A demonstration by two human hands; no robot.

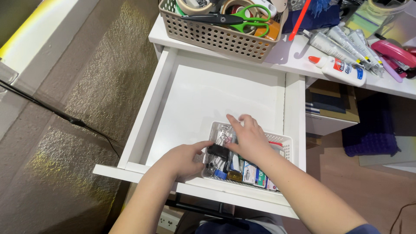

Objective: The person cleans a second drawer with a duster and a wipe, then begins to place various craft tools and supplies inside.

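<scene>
An open white drawer holds a small white slotted basket at its front right corner. The basket is packed with small stationery: clips, little boxes and packets. My left hand reaches in from the left and pinches a black binder clip at the basket's left side. My right hand lies over the middle of the basket with fingers spread on the contents, its thumb next to the same clip. My right hand covers much of the basket's contents.
On the white desk above the drawer stand a beige basket with green-handled scissors and tape rolls, a white glue bottle, several tubes and a pink stapler. A black cable crosses the carpet at left.
</scene>
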